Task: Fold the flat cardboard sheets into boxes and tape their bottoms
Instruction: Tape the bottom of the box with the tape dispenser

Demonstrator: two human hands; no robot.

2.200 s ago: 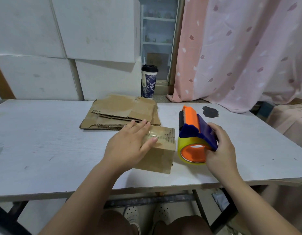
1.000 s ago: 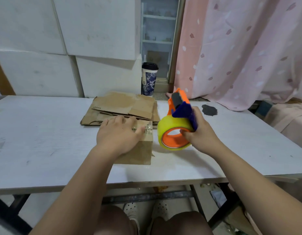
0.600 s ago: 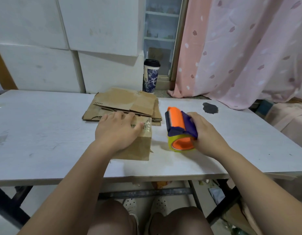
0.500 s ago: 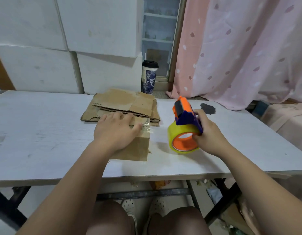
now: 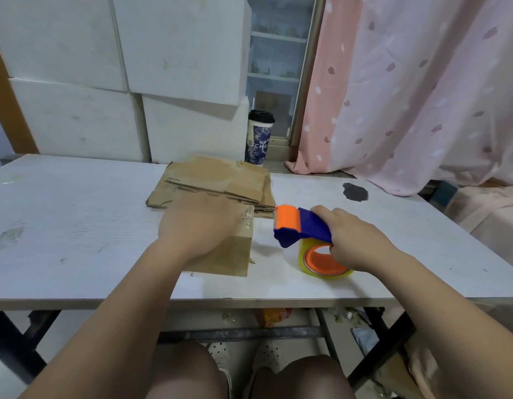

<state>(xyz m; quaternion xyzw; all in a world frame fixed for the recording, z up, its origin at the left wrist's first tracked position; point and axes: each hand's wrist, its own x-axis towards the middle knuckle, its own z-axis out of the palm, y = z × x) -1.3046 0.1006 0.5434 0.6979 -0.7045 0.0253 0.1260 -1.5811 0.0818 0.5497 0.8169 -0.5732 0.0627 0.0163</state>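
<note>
Cardboard box (image 5: 226, 257) sits folded up on the white surface (image 5: 77, 214), roughly mid-way across and near the front edge, right in front of the stack of flat cardboard sheets (image 5: 220, 180). Most of its top is hidden under the left hand (image 5: 197, 226), which lies palm-down on it. That hand is pretty blurred, so the fingers are hard to pick apart, but they look stretched out flat rather than curled around anything. A bit of shiny clear tape (image 5: 247, 220) shows crinkled at the box's top right edge, and that's about all of the top you get to see.

The right hand (image 5: 356, 240) has its fingers wrapped over the blue body of the tape dispenser (image 5: 298, 228), gripping it just to the right of the box, apart from it. The dispenser's orange end points toward the box. The yellow tape roll (image 5: 312, 264) with its orange core rests on the surface, its upper part covered by the hand. Can't tell if any tape runs from the roll to the box.

Behind the sheets there's 1 dark patterned cup (image 5: 259, 136) with a black lid; can't tell what it stands on. A pink curtain (image 5: 407, 96) on the right is cut off by the frame, and 1 dark blotch (image 5: 355, 191) marks the surface.
</note>
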